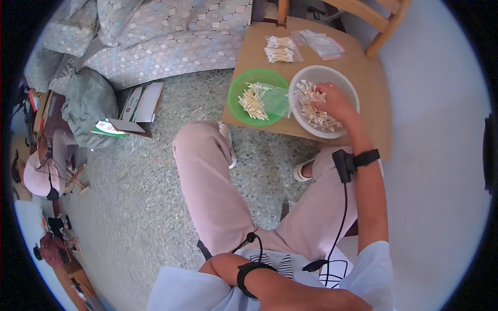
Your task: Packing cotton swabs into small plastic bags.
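My right hand [336, 103] reaches into a white bowl [344, 78] of loose cotton swabs [317, 117]. Its fingers are curled in and closed around some of the swabs. To the left, touching or nearly touching, stands a green bowl [236, 85] with more cotton swabs [252, 103] heaped in it. A clear plastic bag [277, 101] lies in the green bowl and reaches to the white bowl's rim. My left arm bends across my lap, and the left hand [332, 300] lies at the lower edge, its fingers out of sight.
Filled packs of cotton swabs [280, 50] and flat clear bags [322, 44] lie at the back of the wooden chair seat [373, 103]. A wall [436, 155] rises close on the right. Cardboard pieces [140, 103] and a grey-green bag [91, 101] are on the floor, left. Other people sit far left.
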The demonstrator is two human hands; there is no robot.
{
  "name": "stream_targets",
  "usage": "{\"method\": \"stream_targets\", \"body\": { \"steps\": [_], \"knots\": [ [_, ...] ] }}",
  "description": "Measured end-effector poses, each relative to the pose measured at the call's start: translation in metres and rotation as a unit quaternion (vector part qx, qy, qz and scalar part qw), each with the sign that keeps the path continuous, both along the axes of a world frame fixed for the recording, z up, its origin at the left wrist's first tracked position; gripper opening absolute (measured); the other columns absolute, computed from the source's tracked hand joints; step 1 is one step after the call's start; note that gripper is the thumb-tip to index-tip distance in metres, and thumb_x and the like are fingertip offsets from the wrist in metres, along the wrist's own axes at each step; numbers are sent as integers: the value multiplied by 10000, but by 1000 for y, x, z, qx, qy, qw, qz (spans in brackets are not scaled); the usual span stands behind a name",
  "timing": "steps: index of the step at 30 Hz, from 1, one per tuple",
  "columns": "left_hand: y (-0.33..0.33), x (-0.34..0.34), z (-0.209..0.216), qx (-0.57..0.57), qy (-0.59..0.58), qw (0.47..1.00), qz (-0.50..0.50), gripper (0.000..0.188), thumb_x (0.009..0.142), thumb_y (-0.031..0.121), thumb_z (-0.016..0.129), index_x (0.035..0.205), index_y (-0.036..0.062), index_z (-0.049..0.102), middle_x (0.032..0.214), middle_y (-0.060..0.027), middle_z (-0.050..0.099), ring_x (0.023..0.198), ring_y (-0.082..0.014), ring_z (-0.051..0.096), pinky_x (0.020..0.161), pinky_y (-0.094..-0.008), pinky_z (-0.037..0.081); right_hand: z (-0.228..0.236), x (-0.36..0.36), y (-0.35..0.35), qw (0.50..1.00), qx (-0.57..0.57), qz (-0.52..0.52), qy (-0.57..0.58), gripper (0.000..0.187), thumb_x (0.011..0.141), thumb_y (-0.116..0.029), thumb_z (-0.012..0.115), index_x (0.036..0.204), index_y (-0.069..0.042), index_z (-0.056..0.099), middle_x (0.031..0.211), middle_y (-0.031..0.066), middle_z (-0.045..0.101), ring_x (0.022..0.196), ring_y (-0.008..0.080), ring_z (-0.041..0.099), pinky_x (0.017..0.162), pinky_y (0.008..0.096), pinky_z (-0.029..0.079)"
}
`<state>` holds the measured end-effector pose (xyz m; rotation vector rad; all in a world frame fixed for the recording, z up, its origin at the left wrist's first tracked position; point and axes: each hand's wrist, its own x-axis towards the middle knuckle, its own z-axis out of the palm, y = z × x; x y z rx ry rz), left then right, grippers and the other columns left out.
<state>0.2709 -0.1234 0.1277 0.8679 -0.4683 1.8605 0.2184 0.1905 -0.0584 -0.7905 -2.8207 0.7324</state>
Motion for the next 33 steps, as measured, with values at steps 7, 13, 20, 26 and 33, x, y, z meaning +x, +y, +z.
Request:
{"method": "stream_targets", "body": {
  "steps": [7,13,20,26,33],
  "knots": [
    [2,14,3,-58,-8,998,-7,221,940,158,433,836,107,621,701,-10,593,555,-221,508,546,-335,348,8,2,0,993,-18,8,117,337,759,-241,683,1024,-45,614,996,198,625,968,370,578,859,428,452],
    [23,19,-8,9,38,999,14,198,958,191,431,902,103,600,708,-24,598,551,-225,518,534,-335,343,8,14,5,995,-42,19,93,315,767,-245,665,1016,-57,622,995,198,617,971,367,571,869,418,444],
    [25,30,-3,-53,-23,998,24,209,969,226,438,988,85,591,748,-59,613,556,-239,530,521,-350,339,15,20,4,987,39,12,155,240,764,-257,658,915,-71,665,1057,131,615,1002,336,562,884,402,438],
    [34,3,-35,-10,136,990,-41,283,913,316,530,984,52,601,814,-91,615,672,-274,561,584,-366,380,21,20,-5,982,65,-38,174,207,855,-252,587,884,-68,678,988,132,651,927,318,607,823,388,470],
    [74,-134,-45,-363,476,788,148,576,825,393,670,1210,-6,518,1075,-116,589,953,-190,589,836,-318,458,33,30,-16,983,-32,-86,159,206,883,-214,565,962,-48,658,848,147,669,779,325,647,694,386,501]
  ]
}}
